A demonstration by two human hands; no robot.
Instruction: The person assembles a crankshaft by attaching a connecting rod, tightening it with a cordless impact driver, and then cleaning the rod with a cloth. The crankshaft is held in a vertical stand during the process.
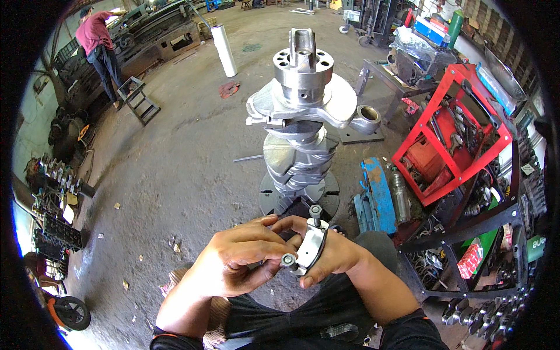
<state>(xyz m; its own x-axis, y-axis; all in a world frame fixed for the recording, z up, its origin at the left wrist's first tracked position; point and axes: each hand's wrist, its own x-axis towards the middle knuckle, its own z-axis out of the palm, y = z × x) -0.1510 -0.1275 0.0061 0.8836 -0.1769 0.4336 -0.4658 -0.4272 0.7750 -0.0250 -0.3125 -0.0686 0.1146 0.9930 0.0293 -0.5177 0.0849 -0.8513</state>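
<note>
Low in the middle of the head view, my right hand (335, 256) is closed round a connecting rod cap (311, 246), a curved silvery piece with a bolt at each end. Its thumb lies along the near end. My left hand (242, 256) comes in from the left with bent fingers, index and thumb at the near bolt (288, 260). The far bolt (315, 211) sticks up free of the fingers. Just beyond both hands a large crankshaft (300, 151) stands upright on a dark round base (331, 198). What lies under the cap is hidden.
A connecting rod (366, 118) juts out right of the crankshaft. Close on the right stand a blue metal tool (379, 195) and a red tool rack (411, 146). Engine parts (58, 233) lie far left. Another person (99, 44) works at a machine at the back left.
</note>
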